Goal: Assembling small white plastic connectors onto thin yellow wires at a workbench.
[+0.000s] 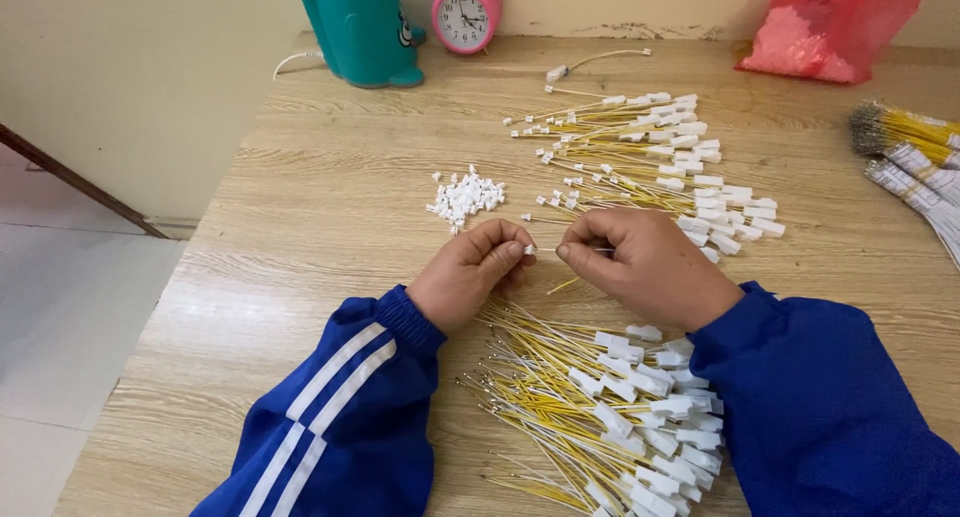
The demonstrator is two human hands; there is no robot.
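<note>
The left hand (pixel 468 277) has its grip pinched together on a tiny white plastic cap (pixel 529 249). The right hand (pixel 640 265) has its grip squeezed on a thin yellow wire (pixel 565 285), whose tip sits just beside the cap. A small pile of white caps (pixel 463 195) lies past the left grip, farther up the wooden surface (pixel 300 207). Past the right grip is a spread of finished wires (pixel 660 157). Below both grips, close to the blue sleeves, lies a heap of yellow wires (pixel 590 407). The cap is very small, so it could slip out and get lost. The thin wire might bend if pushed crooked. A sleeve could also drag the heap around.
</note>
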